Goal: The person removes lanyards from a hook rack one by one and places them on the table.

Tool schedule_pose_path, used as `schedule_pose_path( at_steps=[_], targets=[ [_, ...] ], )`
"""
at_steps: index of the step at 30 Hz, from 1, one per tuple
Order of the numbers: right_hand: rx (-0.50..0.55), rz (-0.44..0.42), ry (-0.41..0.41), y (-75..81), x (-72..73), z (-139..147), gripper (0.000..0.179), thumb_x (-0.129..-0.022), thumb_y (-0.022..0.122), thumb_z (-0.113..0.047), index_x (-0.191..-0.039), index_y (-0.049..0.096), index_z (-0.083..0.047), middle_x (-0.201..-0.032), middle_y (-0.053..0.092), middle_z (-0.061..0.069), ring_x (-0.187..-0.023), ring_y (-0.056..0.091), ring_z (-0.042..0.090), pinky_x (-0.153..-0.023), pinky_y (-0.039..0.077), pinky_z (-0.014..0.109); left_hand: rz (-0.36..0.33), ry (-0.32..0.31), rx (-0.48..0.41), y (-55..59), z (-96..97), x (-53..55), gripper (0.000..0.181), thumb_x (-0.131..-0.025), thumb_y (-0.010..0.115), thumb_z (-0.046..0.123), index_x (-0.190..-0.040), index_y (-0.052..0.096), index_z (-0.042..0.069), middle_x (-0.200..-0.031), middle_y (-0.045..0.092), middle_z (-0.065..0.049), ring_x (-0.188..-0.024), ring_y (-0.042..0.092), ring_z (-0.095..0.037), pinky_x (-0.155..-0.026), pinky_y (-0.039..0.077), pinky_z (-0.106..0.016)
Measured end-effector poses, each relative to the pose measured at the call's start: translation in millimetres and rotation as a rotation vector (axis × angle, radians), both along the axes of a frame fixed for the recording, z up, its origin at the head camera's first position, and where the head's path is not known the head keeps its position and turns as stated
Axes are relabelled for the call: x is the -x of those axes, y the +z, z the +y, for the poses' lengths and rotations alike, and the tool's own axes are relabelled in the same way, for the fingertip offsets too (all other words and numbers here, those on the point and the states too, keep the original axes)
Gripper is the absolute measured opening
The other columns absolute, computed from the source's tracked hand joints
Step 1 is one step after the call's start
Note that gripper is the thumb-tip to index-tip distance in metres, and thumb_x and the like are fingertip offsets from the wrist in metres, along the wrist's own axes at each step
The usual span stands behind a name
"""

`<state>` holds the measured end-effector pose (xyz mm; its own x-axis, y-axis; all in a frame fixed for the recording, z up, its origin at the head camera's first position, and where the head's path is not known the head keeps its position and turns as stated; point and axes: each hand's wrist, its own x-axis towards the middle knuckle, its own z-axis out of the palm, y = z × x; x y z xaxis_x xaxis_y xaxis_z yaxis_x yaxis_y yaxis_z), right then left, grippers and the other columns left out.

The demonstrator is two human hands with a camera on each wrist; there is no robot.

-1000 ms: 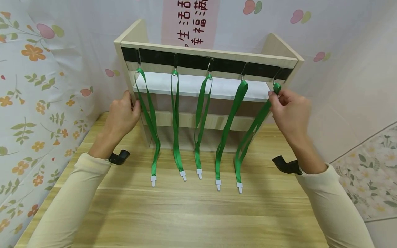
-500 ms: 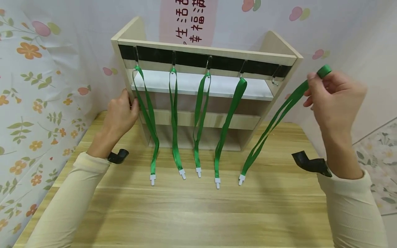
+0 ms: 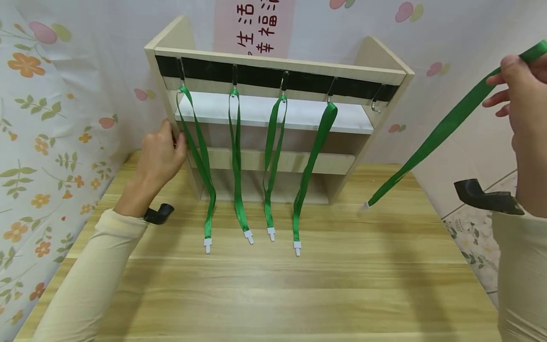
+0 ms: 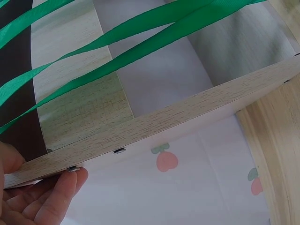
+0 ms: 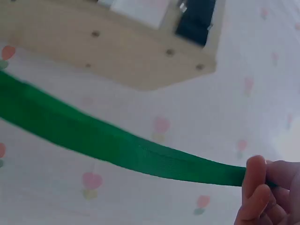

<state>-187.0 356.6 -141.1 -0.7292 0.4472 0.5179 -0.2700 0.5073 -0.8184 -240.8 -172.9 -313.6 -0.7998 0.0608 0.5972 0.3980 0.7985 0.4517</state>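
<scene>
My right hand [image 3: 530, 95] pinches the looped top of a green lanyard [image 3: 448, 124] out to the right of the rack. The strap slants down leftward to its white clip, just above the tabletop; in the right wrist view the lanyard [image 5: 131, 152] stretches away from the fingertips [image 5: 255, 171]. My left hand [image 3: 159, 154] grips the left side panel of the wooden rack [image 3: 278, 61], thumb on the front edge and fingers behind, as the left wrist view shows the hand [image 4: 40, 197]. Several other green lanyards [image 3: 237, 156] hang from the rack's hooks; the rightmost hook [image 3: 375, 105] is bare.
The rack has a white shelf [image 3: 256, 108] and a lower crossbar, and stands at the back of the wooden table [image 3: 265, 294]. Behind it hangs a patterned cloth [image 3: 325, 33]. Black wrist mounts [image 3: 159, 214] sit on both forearms.
My right hand has lifted the rightmost lanyard off its hook and carried it up and to the right. The left hand keeps its grip on the rack's side.
</scene>
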Motion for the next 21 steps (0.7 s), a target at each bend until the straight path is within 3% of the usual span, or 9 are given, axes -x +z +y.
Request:
schedule_pose_path(
  at_steps=[6,13,21],
  targets=[
    [0.051,-0.037,0.117,-1.4,14.9,21,0.009,-0.097,0.059,-0.013,-0.090,0.061,-0.019,-0.074,0.069,-0.017,-0.047,0.061,-0.004,-0.039,0.036,0.010,-0.015,0.004,-0.007,-0.4,-0.5,1.0,0.023,-0.100,0.050,0.012,-0.096,0.053,-0.010,-0.062,0.051,-0.016,-0.047,0.051,-0.027,-0.041,0.032,-0.027],
    [0.120,-0.011,0.314,-12.3,11.7,30,0.014,-0.093,0.064,-0.002,-0.096,0.072,-0.013,-0.081,0.075,-0.010,-0.057,0.068,0.001,-0.038,0.038,0.011,-0.024,0.001,-0.022,-0.6,-0.6,1.9,0.024,-0.100,0.051,0.013,-0.099,0.055,-0.011,-0.065,0.055,-0.018,-0.048,0.053,-0.027,-0.041,0.028,-0.018],
    [0.086,-0.064,0.310,-28.0,0.9,39,0.012,-0.097,0.060,-0.009,-0.095,0.072,-0.013,-0.077,0.074,-0.010,-0.053,0.067,0.002,-0.039,0.038,0.014,-0.034,0.003,-0.020,1.4,0.4,-1.4,0.022,-0.100,0.048,0.010,-0.098,0.053,-0.011,-0.064,0.054,-0.020,-0.048,0.052,-0.029,-0.043,0.034,-0.031]
  ],
)
